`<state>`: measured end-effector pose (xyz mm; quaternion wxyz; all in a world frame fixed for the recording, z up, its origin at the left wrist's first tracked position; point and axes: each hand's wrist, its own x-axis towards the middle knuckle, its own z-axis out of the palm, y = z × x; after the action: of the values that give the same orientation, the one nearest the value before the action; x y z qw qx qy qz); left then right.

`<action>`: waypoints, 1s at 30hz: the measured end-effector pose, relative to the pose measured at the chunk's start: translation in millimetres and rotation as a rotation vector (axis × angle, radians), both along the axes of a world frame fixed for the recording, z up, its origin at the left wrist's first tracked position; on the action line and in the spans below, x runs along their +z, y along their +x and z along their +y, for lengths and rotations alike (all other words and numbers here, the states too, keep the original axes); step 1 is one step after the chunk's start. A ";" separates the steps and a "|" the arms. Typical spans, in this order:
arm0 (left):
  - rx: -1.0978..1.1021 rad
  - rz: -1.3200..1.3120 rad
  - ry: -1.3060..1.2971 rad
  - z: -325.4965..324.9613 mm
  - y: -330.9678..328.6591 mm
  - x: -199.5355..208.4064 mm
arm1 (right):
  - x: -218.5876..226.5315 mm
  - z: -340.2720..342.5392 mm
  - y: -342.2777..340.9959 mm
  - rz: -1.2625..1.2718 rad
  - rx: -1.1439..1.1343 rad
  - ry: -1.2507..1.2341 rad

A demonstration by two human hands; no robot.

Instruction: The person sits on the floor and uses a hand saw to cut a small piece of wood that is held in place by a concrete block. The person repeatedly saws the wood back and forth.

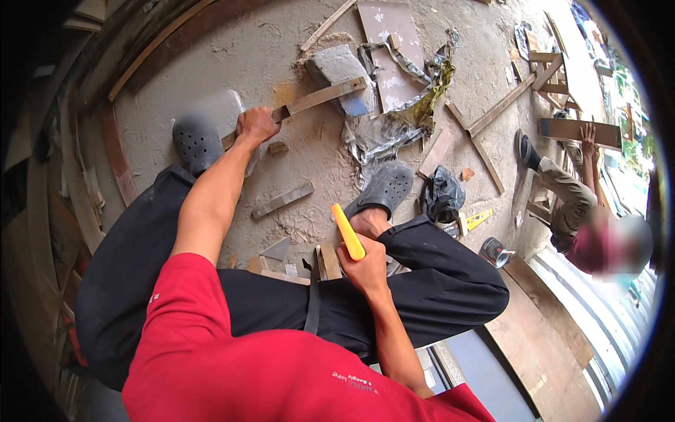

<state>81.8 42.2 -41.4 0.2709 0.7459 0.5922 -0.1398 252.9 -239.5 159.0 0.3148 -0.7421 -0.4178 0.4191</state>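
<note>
My left hand (258, 126) is closed around a long wooden strip (327, 96), beside my left clog (196, 143). The strip's right end lies over a pale block (339, 65); its left end passes close to the clog. In my right hand (367, 266) is a handsaw (347, 232), gripped by its yellow handle. Its blade appears edge-on as a thin line running up towards the strip; whether the two touch, I cannot tell. Between my feet lie a short wood offcut (283, 200) and a smaller wood piece (278, 148).
Crumpled plastic sheeting (394, 130) and a black plastic bag (444, 195) lie near my right clog (387, 188). A yellow set square (479, 219) and an open can (496, 252) are to the right. Farther right, another person holds a board (580, 132).
</note>
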 end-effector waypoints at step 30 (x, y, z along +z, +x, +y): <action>0.288 -0.640 -0.116 -65.2 -20.0 36.5 | 128.9 -107.6 27.2 0.298 -0.437 0.038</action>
<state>61.8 -22.9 -4.9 0.5015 0.6440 0.5676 0.1075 280.1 -347.1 287.9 0.4696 -0.7388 -0.2045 0.4379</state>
